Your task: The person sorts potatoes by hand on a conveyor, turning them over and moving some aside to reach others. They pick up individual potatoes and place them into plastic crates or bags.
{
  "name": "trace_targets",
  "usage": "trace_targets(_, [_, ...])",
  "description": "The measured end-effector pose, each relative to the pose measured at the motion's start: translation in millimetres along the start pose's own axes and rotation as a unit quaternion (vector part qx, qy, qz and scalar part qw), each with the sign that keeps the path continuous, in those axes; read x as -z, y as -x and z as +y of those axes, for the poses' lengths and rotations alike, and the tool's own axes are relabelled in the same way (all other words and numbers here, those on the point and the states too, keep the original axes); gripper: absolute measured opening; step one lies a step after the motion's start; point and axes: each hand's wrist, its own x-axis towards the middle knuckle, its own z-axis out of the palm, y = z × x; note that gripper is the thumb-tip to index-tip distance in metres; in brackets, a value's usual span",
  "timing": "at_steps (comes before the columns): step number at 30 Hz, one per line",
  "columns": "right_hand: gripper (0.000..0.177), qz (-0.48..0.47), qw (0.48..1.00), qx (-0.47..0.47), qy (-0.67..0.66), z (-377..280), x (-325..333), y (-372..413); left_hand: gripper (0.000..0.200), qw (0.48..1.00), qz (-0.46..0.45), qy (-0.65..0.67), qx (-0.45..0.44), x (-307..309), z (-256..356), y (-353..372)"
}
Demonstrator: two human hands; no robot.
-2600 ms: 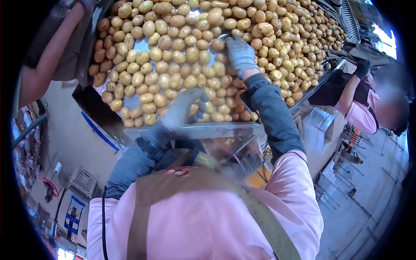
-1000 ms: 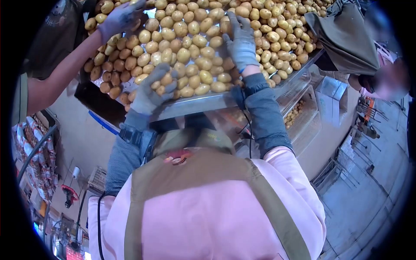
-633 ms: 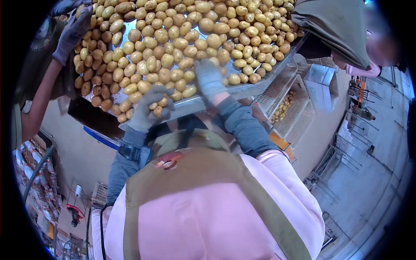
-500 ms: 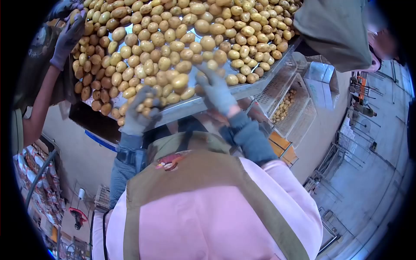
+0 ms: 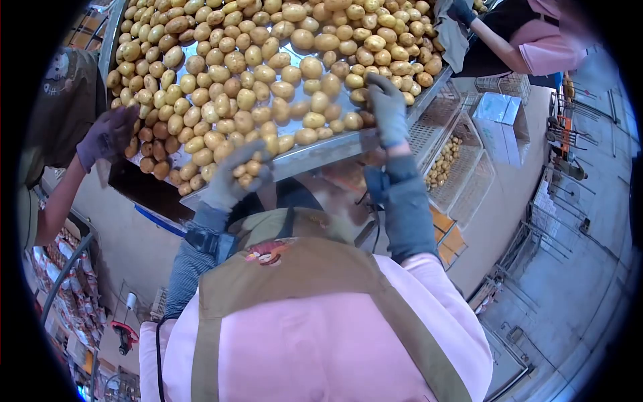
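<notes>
A metal sorting table (image 5: pixel 321 153) is heaped with wet yellow potatoes (image 5: pixel 246 100). My left hand (image 5: pixel 231 177), in a grey glove, is at the near edge with its fingers curled around several small potatoes (image 5: pixel 246 173). My right hand (image 5: pixel 388 114), gloved in grey too, reaches over the table's right front part. Its fingers are stretched out across the potatoes there, and I see nothing held in it. Just left of its fingers lies a potato (image 5: pixel 360 96).
To the left, a co-worker's purple-gloved hand (image 5: pixel 107 137) is beside the potatoes. Another person's arm (image 5: pixel 499 50) shows at upper right. Plastic crates (image 5: pixel 462 181), one with small potatoes (image 5: pixel 443 163), and a white carton (image 5: pixel 499 127) stand right of the table.
My right hand has moved right and farther over the table. The left hand still holds small potatoes. The left co-worker's hand has come down; the person at upper right has shifted away.
</notes>
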Motion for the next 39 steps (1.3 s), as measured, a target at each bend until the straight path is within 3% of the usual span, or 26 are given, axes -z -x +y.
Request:
trace_targets(1, [0.037,0.010,0.987,0.093,0.132,-10,-17,-8,0.037,0.999,-0.023,-0.024,0.038,2,-6,-8])
trace_targets(2, [0.031,0.081,0.885,0.312,0.336,10,-30,-35,0.038,0.996,-0.008,-0.083,0.030,-4,-10,-13])
trace_targets(3, [0.027,0.026,0.848,0.278,0.450,-2,-43,-46,0.039,0.990,0.008,-0.143,0.020,-12,-14,-18])
trace_targets(4, [0.042,-0.068,0.824,0.185,0.531,-9,-55,-60,0.040,0.979,0.029,-0.202,0.015,-19,-18,-20])
trace_targets(6, [0.043,-0.135,0.804,0.108,0.569,-38,-66,-68,0.041,0.973,0.016,-0.229,0.005,-37,-21,-17])
trace_targets(7, [0.040,-0.139,0.770,0.139,0.607,-36,-65,-74,0.041,0.970,0.024,-0.243,-0.003,-36,-22,-19])
trace_targets(9, [0.040,-0.228,0.919,0.013,0.322,-46,-40,-62,0.039,0.959,0.038,-0.279,-0.028,-52,-21,-14])
trace_targets(10, [0.041,-0.262,0.950,-0.049,0.164,-52,-28,-52,0.037,0.959,0.038,-0.278,-0.029,-52,-18,-14])
trace_targets(11, [0.043,-0.247,0.966,-0.014,0.069,-56,-19,-34,0.036,0.960,0.037,-0.275,-0.031,-50,-15,-17])
trace_targets(13, [0.049,-0.235,0.950,0.202,0.039,-50,-12,4,0.041,0.984,-0.013,-0.177,-0.017,-40,-7,-13])
trace_targets(14, [0.053,-0.287,0.937,0.130,-0.152,-44,-9,24,0.039,0.908,-0.028,-0.393,-0.142,-43,-10,-8])
trace_targets(15, [0.058,-0.318,0.885,0.046,-0.336,-37,-6,44,0.038,0.766,-0.045,-0.585,-0.263,-52,-5,-6])
trace_targets(16, [0.054,-0.291,0.865,-0.062,-0.404,-22,0,60,0.037,0.566,-0.061,-0.734,-0.370,-59,0,-10])
trace_targets(17, [0.050,-0.244,0.831,-0.163,-0.473,-6,7,76,0.037,0.550,-0.071,-0.734,-0.393,-60,2,-14])
trace_targets(18, [0.049,-0.202,0.884,-0.123,-0.402,-3,29,97,0.038,0.536,-0.080,-0.732,-0.413,-57,2,-16])
trace_targets(19, [0.049,-0.156,0.930,-0.091,-0.322,0,52,119,0.039,0.590,-0.083,-0.709,-0.377,-58,2,-17])
trace_targets(20, [0.053,-0.189,0.914,-0.080,-0.350,-10,92,129,0.040,0.641,-0.082,-0.682,-0.341,-58,2,-18])
trace_targets(22, [0.055,-0.055,0.898,-0.127,-0.417,20,160,109,0.044,0.825,-0.059,-0.541,-0.152,-62,3,-14])
trace_targets(23, [0.052,0.049,0.965,-0.116,-0.228,2,155,101,0.045,0.888,-0.028,-0.453,-0.071,-61,2,-13])
trace_targets(24, [0.050,0.150,0.984,-0.098,-0.026,-19,152,87,0.042,0.933,0.004,-0.361,-0.012,-56,-3,-20])
trace_targets(25, [0.047,0.205,0.957,0.015,0.204,2,157,59,0.040,0.963,0.035,-0.264,0.042,-53,-6,-29])
trace_targets(26, [0.044,0.246,0.865,0.124,0.419,25,160,32,0.040,0.958,0.030,-0.284,0.024,-48,-11,-35])
trace_targets(29, [0.042,-0.009,0.984,0.134,0.118,-19,37,0,0.040,0.945,0.032,-0.325,0.013,-37,-25,-36])
trace_targets(30, [0.040,-0.072,0.924,0.323,0.190,-11,5,-19,0.040,0.944,0.032,-0.329,0.002,-37,-24,-35])
trace_targets(34, [0.021,-0.044,0.809,0.265,0.523,1,-110,-74,0.043,0.938,0.065,-0.337,-0.041,-48,-14,-25])
trace_targets(39, [0.017,-0.023,0.878,0.316,0.360,-30,-80,-42,0.045,0.961,0.092,-0.252,-0.061,-35,7,3])
